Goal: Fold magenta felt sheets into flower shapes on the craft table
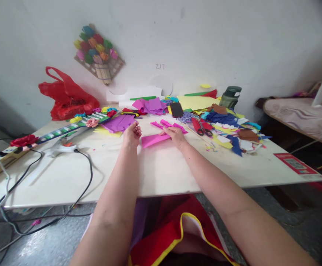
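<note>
My right hand [176,136] pinches the upper edge of a bright pink sheet of crepe paper [154,140], which hangs just above the white table. My left hand [133,133] is by the left end of that sheet, fingers curled together; whatever may be between them is too small to make out. Behind the right hand lie folded strips of the same pink paper [165,123]. A stack of purple paper [119,123] sits beyond the left hand. Scissors with black and red handles [204,130] rest to the right of the strips.
A hot glue gun [62,148] with a black cord lies at left, near a board with paper flowers [74,127]. A red plastic bag [66,98], a phone [176,110], a dark bottle [229,97] and heaped paper scraps [224,120] line the back and right.
</note>
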Action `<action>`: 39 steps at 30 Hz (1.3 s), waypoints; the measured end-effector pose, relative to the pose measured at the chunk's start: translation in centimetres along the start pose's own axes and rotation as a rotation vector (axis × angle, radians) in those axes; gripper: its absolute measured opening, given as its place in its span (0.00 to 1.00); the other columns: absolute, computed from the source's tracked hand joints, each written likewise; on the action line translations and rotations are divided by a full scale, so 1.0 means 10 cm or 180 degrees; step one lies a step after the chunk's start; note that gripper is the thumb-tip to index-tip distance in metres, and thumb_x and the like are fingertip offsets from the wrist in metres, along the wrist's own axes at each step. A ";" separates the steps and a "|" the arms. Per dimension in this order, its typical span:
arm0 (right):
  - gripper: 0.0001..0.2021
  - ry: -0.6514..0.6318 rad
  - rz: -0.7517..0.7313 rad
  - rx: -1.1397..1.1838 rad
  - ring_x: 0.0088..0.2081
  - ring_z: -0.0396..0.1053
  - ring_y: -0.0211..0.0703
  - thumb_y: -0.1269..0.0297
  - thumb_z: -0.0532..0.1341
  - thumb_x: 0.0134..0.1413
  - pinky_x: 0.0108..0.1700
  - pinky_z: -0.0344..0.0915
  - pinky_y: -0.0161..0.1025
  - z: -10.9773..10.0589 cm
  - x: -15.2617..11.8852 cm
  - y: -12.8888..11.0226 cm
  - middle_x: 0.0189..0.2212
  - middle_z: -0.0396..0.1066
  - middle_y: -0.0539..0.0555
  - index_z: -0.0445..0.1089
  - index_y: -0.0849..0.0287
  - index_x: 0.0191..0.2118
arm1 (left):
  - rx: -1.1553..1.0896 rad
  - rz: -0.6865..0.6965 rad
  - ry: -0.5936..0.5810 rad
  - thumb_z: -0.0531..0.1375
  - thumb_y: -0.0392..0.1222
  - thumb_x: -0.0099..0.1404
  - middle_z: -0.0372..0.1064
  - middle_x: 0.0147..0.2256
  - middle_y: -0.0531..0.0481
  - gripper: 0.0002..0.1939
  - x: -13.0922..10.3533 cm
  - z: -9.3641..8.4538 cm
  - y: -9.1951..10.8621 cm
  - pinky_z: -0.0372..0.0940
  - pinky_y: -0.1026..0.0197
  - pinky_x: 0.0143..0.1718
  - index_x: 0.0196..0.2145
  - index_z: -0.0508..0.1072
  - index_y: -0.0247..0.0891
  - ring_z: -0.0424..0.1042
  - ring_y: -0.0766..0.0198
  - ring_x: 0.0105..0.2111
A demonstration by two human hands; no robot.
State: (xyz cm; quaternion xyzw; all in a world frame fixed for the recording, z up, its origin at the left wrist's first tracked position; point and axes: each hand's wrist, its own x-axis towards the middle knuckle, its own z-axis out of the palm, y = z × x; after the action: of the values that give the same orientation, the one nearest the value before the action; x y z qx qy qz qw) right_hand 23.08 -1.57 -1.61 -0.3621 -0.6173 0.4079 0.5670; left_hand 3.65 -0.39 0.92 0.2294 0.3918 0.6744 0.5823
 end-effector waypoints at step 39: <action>0.22 0.0047 0.0547 0.1220 0.18 0.60 0.37 0.46 0.60 0.43 0.26 0.57 0.38 -0.09 0.05 -0.04 0.11 0.61 0.50 0.63 0.56 0.11 | 0.1542 -0.0790 -0.1929 0.66 0.49 0.54 0.75 0.34 0.39 0.26 -0.23 0.12 -0.11 0.68 0.58 0.31 0.47 0.70 0.33 0.75 0.57 0.29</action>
State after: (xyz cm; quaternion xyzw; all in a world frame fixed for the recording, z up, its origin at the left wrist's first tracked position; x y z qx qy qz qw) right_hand 23.98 -1.18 -1.05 -0.3020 -0.4910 0.5621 0.5931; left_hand 5.72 -2.27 1.06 0.4993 0.3747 0.3890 0.6775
